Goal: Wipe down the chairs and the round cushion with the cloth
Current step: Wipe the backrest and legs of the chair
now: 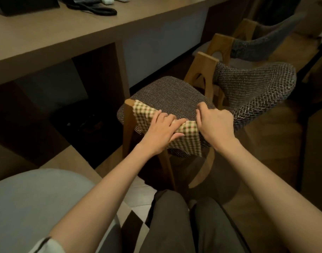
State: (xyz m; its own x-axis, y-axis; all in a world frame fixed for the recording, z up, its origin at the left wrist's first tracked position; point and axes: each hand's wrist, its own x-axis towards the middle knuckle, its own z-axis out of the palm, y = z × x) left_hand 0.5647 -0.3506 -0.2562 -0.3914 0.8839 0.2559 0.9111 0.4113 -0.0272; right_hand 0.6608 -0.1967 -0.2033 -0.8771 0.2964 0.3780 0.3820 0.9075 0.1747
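Head view: checked cloth (190,138) draped over near edge of chair (172,96) seat, centre frame. Left hand (161,131) spread flat on cloth. Right hand (217,125), at 3 o'clock of left, pinching cloth edge. Round cushion (34,201) at 7 o'clock.

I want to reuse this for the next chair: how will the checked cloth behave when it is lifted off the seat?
The checked cloth is probably floppy: it drapes over the seat edge and follows its curve. It seems light and thin, bunching under the left hand. It may slide off easily once the right hand lets go.
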